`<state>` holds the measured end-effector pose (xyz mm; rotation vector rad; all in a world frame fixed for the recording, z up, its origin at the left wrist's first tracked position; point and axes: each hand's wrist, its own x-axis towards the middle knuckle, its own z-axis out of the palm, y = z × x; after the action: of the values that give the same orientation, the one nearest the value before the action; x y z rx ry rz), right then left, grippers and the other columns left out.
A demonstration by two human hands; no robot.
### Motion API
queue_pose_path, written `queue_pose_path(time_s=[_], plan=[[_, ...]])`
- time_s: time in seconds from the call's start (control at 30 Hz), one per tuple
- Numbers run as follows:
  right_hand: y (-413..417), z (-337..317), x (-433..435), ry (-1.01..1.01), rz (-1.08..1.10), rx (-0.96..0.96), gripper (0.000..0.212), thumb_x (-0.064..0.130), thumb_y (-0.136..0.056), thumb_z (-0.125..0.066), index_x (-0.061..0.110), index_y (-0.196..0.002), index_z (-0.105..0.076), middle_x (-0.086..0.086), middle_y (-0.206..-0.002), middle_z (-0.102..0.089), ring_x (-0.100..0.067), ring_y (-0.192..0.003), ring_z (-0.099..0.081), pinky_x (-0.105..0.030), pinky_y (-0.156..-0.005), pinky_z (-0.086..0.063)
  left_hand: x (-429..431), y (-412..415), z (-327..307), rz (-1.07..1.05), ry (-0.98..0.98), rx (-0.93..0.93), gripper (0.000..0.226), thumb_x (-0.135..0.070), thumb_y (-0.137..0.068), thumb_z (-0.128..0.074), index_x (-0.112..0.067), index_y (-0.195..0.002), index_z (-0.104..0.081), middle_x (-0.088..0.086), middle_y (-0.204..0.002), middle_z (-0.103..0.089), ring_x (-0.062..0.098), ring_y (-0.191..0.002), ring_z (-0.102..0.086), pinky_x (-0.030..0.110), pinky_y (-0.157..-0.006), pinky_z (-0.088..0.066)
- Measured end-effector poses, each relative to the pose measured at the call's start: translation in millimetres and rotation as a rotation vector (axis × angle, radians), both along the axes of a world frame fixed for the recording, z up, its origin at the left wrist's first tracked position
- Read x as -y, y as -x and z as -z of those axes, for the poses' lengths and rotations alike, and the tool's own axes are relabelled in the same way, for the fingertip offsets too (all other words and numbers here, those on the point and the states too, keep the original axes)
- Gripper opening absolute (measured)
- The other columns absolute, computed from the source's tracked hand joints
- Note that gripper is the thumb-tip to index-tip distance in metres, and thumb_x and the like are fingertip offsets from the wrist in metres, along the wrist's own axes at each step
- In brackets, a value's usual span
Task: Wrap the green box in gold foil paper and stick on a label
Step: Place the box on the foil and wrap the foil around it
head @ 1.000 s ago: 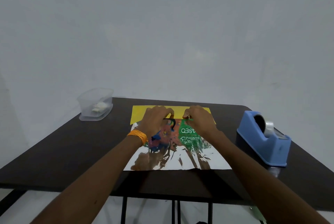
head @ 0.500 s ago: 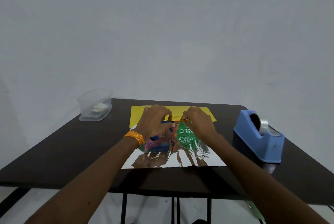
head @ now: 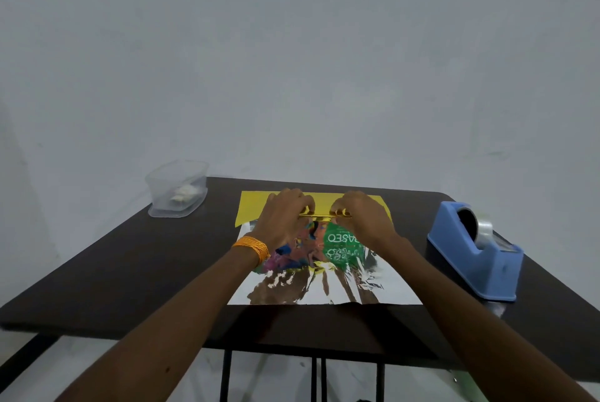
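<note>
A sheet of foil paper [head: 324, 288] lies on the dark table [head: 130, 271], its mirror side up near me and its gold side [head: 251, 207] showing at the far end. The green box [head: 341, 244] lies on the sheet, mostly hidden under my hands; the shiny foil mirrors its print. My left hand [head: 285, 218] and my right hand [head: 360, 218] sit side by side over the box's far edge. Their fingertips pinch a narrow gold fold of foil [head: 319, 214] between them.
A clear plastic container [head: 177, 189] with small white pieces inside stands at the table's far left corner. A blue tape dispenser [head: 474, 249] with a tape roll sits at the right edge. The table's front edge is just past the foil's near edge.
My two hands have drawn a gold strip of foil up between their fingertips at the box's far edge. The view has shifted slightly; the box stays in place.
</note>
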<state>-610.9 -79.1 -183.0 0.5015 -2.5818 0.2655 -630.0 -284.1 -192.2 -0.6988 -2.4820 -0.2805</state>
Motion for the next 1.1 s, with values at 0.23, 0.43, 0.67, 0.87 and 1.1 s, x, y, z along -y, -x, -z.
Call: queue_pose_path(time_s=[0.23, 0.43, 0.67, 0.87, 1.1], plan=[[7, 14, 2, 0.067, 0.03, -0.064, 0.016, 0.025, -0.088, -0.075, 0.022, -0.103, -0.074, 0.004, -0.094, -0.061, -0.02, -0.095, -0.055, -0.031, -0.066, -0.039, -24, -4, -4, 0.001, 0.085, 0.009, 0.033, -0.029, -0.096, -0.06, -0.027, -0.129, -0.059, 0.0, -0.122, -0.057, 0.024, -0.116, -0.048, 0.039, -0.092, -0.037], [-9, 27, 2, 0.705, 0.302, -0.091, 0.074, 0.037, -0.066, -0.091, 0.02, -0.131, -0.059, -0.008, -0.126, -0.052, -0.027, -0.122, -0.042, -0.034, -0.093, -0.04, -21, 2, 2, 0.011, 0.027, 0.033, 0.03, -0.026, -0.094, -0.064, -0.027, -0.124, -0.062, -0.001, -0.121, -0.057, 0.023, -0.115, -0.048, 0.04, -0.091, -0.039], [-9, 41, -7, 1.174, 0.3, 0.353, 0.128, 0.03, -0.051, -0.099, 0.017, -0.148, -0.016, -0.013, -0.136, -0.05, -0.033, -0.127, -0.05, -0.048, -0.1, -0.049, -24, 5, 0, 0.003, 0.032, 0.037, 0.028, -0.03, -0.093, -0.064, -0.028, -0.12, -0.063, -0.002, -0.119, -0.057, 0.022, -0.113, -0.049, 0.039, -0.09, -0.041], [-10, 50, -2, 1.099, 0.298, 0.248, 0.129, 0.01, -0.056, -0.097, 0.018, -0.153, -0.012, -0.013, -0.129, -0.057, -0.033, -0.121, -0.055, -0.051, -0.096, -0.052, -22, 4, 0, 0.011, 0.047, 0.042, 0.031, -0.032, -0.095, -0.062, -0.027, -0.125, -0.061, -0.001, -0.123, -0.056, 0.022, -0.116, -0.048, 0.039, -0.094, -0.041], [-11, 51, -8, 1.105, 0.275, 0.299, 0.137, -0.004, -0.061, -0.091, 0.026, -0.159, 0.0, -0.014, -0.143, -0.05, -0.035, -0.127, -0.052, -0.052, -0.098, -0.048, -23, 4, 0, 0.005, 0.049, 0.032, 0.032, -0.033, -0.096, -0.06, -0.027, -0.127, -0.061, 0.0, -0.124, -0.057, 0.021, -0.117, -0.048, 0.037, -0.094, -0.04]])
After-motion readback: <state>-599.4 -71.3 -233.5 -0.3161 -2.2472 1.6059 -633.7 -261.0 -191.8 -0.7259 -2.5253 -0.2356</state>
